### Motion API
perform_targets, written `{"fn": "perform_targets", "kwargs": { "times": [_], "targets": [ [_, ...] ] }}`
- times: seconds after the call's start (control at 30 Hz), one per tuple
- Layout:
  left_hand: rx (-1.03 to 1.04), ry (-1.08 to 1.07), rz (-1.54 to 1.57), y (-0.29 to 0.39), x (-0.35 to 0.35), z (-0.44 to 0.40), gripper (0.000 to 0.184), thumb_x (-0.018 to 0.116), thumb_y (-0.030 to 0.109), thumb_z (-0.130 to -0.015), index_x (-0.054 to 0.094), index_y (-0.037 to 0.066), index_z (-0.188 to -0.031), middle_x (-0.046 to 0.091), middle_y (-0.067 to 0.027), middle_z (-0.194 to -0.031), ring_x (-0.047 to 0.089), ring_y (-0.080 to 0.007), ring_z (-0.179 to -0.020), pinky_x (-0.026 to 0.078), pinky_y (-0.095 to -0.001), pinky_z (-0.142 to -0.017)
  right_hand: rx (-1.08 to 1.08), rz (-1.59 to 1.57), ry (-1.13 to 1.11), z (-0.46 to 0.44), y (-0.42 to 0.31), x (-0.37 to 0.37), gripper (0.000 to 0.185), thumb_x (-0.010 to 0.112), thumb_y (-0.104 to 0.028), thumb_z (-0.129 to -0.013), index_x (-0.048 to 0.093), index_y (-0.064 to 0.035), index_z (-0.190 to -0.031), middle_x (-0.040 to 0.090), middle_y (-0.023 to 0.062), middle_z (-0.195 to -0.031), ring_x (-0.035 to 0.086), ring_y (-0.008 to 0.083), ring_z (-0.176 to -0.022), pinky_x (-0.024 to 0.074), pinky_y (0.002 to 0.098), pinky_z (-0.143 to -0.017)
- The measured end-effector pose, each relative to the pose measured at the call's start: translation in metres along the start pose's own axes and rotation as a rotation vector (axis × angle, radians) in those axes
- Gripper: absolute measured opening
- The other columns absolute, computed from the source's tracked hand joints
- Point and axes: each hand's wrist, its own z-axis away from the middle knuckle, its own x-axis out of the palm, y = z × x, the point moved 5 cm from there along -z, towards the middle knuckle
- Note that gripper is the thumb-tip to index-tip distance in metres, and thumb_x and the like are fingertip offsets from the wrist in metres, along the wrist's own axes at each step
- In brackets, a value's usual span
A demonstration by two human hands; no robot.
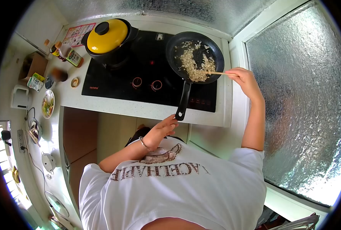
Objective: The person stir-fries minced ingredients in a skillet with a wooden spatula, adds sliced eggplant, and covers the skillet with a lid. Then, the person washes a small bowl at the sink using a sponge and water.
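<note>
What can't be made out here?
All in head view:
Inside the black pot: hidden by its yellow lid.
Hob under the frying pan: covered.
Tip of the wooden utensil: lost in the pale food.
Fine print on the labelled bottle: too small.
Things at bottom right: cut off by the edge.

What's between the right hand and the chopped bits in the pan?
Wooden utensil, gripped by the right hand, its tip among the chopped bits; head view.
</note>
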Motion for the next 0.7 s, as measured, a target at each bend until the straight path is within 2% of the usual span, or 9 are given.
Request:
{"fn": "perform_targets", "kwargs": {
  "times": [0.1,0.17,0.23,0.3,0.43,0.5,0.57,0.63,0.7],
  "targets": [
    [0.018,-0.005,-0.008,-0.001,0.001,-0.002,0.051,0.042,0.014,-0.093,0.024,0.000,-0.139,0.039,-0.0140,-0.133,0.040,-0.0227,-0.123,0.037,-0.0338,-0.098,0.050,-0.045,-0.170,-0.006,0.004,0.021,0.018,0.057,-0.009,-0.085,0.064,0.0007,-0.099,0.064,0.0106,-0.090,0.061,0.0179,-0.083,0.0476,0.0281,-0.074],
    [0.015,0.014,0.026,-0.002,-0.001,-0.003,0.050,0.041,0.013,-0.093,0.025,0.000,-0.139,0.040,-0.0137,-0.132,0.040,-0.0228,-0.122,0.038,-0.0345,-0.098,-0.124,-0.041,0.035,-0.026,0.007,0.039,0.018,0.058,-0.008,-0.084,0.064,0.0007,-0.098,0.064,0.0105,-0.089,0.061,0.0182,-0.081,0.0478,0.0278,-0.072],
    [0.018,0.013,0.027,-0.007,-0.003,-0.004,0.050,0.042,0.013,-0.093,0.025,0.000,-0.139,0.040,-0.0136,-0.132,0.040,-0.0228,-0.123,0.038,-0.0348,-0.098,-0.027,-0.039,0.108,-0.038,0.011,0.038,0.018,0.058,-0.009,-0.084,0.064,0.0001,-0.099,0.064,0.0114,-0.091,0.062,0.0193,-0.083,0.0480,0.0276,-0.074],
    [0.025,0.013,0.030,-0.006,-0.003,-0.005,0.050,0.042,0.013,-0.093,0.025,0.000,-0.138,0.040,-0.0136,-0.132,0.040,-0.0228,-0.123,0.038,-0.0352,-0.097,-0.085,0.019,0.329,-0.050,0.025,0.035,0.018,0.057,-0.012,-0.085,0.063,-0.0015,-0.099,0.063,0.0148,-0.095,0.061,0.0286,-0.085,0.0475,0.0325,-0.074],
    [0.024,0.009,0.028,-0.004,0.001,-0.004,0.050,0.043,0.014,-0.093,0.025,0.000,-0.138,0.040,-0.0135,-0.132,0.039,-0.0232,-0.123,0.038,-0.0355,-0.098,-0.135,0.086,0.442,-0.086,0.057,0.064,0.019,0.058,-0.012,-0.084,0.063,-0.0022,-0.100,0.063,0.0149,-0.096,0.060,0.0303,-0.085,0.0478,0.0334,-0.075],
    [0.028,0.010,0.032,-0.005,0.001,-0.003,0.051,0.043,0.014,-0.093,0.025,0.000,-0.139,0.039,-0.0137,-0.133,0.039,-0.0234,-0.123,0.038,-0.0354,-0.098,-0.251,0.116,0.482,-0.095,0.055,0.081,0.020,0.060,-0.012,-0.083,0.063,-0.0028,-0.100,0.063,0.0149,-0.097,0.060,0.0309,-0.087,0.0479,0.0337,-0.076],
    [0.022,-0.008,0.034,-0.005,-0.001,-0.004,0.052,0.043,0.014,-0.093,0.024,0.000,-0.139,0.039,-0.0141,-0.134,0.039,-0.0232,-0.123,0.038,-0.0352,-0.098,-0.212,0.059,0.393,-0.088,0.047,0.088,0.019,0.059,-0.010,-0.083,0.063,-0.0024,-0.100,0.062,0.0154,-0.097,0.059,0.0314,-0.089,0.0475,0.0336,-0.078],
    [0.016,-0.009,0.028,0.000,0.002,-0.001,0.052,0.043,0.014,-0.093,0.024,0.000,-0.139,0.038,-0.0143,-0.134,0.039,-0.0230,-0.123,0.038,-0.0351,-0.098,-0.280,0.065,0.158,-0.071,0.019,0.090,0.019,0.058,-0.009,-0.083,0.063,-0.0019,-0.100,0.062,0.0155,-0.097,0.059,0.0312,-0.090,0.0472,0.0336,-0.079],
    [0.016,-0.009,0.031,0.001,0.002,-0.002,0.052,0.043,0.014,-0.093,0.023,0.000,-0.139,0.038,-0.0146,-0.135,0.039,-0.0228,-0.123,0.038,-0.0350,-0.098,-0.264,0.063,0.101,-0.048,-0.008,0.072,0.020,0.056,-0.010,-0.084,0.062,-0.0020,-0.102,0.062,0.0150,-0.098,0.059,0.0308,-0.089,0.0474,0.0337,-0.078]
  ]
}}
